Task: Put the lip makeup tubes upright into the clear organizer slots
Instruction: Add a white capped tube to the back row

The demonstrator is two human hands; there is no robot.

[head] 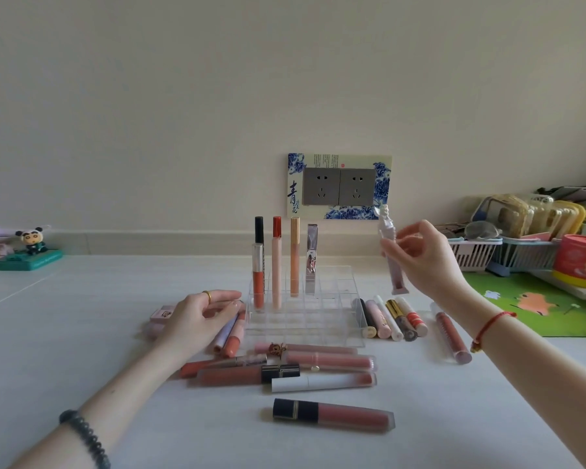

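Four tubes (276, 262) are stood upright in the clear organizer's (347, 292) back row. One pale ornate tube (388, 238) is held aloft beside it; others (322, 380) are scattered flat around.

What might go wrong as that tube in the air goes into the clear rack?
1. The right hand holds the pale tube tilted, off to the right of the organizer; entering at that angle, it may catch a slot wall.
2. Four tall tubes stand in the back row; a passing hand may topple them.
3. The left hand rests on loose tubes beside the organizer and may roll them away.
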